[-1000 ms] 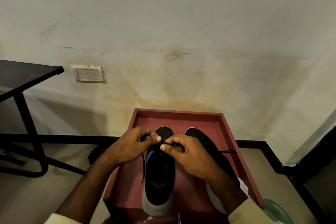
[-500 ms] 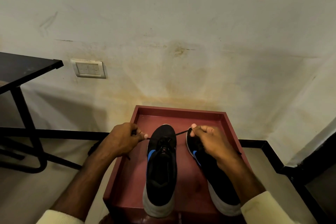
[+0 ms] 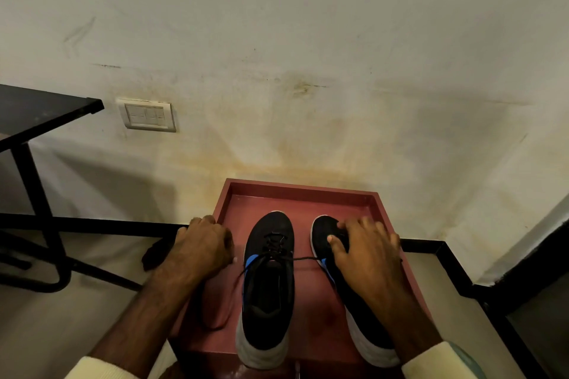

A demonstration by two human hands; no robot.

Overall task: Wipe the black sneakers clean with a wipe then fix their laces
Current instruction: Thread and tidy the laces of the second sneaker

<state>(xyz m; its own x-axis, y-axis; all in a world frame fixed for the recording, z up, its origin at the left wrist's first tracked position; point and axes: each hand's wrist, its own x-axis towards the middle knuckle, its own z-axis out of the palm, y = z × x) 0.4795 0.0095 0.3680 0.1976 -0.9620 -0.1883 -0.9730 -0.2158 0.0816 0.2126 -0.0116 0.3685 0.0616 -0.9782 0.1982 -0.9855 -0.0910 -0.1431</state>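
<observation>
The wiping stage looks finished, as a judgement: no wipe is in view and the uppers of both shoes look even and dull, with no marks that can be made out. The lacing is what remains. On the left sneaker (image 3: 268, 286) the lace (image 3: 303, 259) is threaded through the eyelets, but no bow can be seen. One strand runs out straight to the right, towards the other shoe, and another falls off to the left in a slack loop on the table (image 3: 298, 186). The laces of the right sneaker (image 3: 321, 232) are hidden, so their state is unknown.

The right hand (image 3: 366, 258) lies open on the front of the right sneaker, fingers spread and fairly flat over the toe and lace area. The straight strand ends at its edge, and whether it is caught there cannot be told. The left hand (image 3: 200, 249) sits at the table's left rim, knuckles up and fingers curled under. The slack loop leads beneath it, but whether it grips the lace cannot be told.

Both sneakers stand side by side, toes to the wall, inside the shallow raised rim of the table. The table is a smooth, matt red-brown rectangle. The uppers are black, soft-looking knit with blue flashes at the sides, over thick, rounded white soles. The lace is a thin black cord. A dark, limp scrap (image 3: 157, 252) lies on the floor beside the left hand.
</observation>
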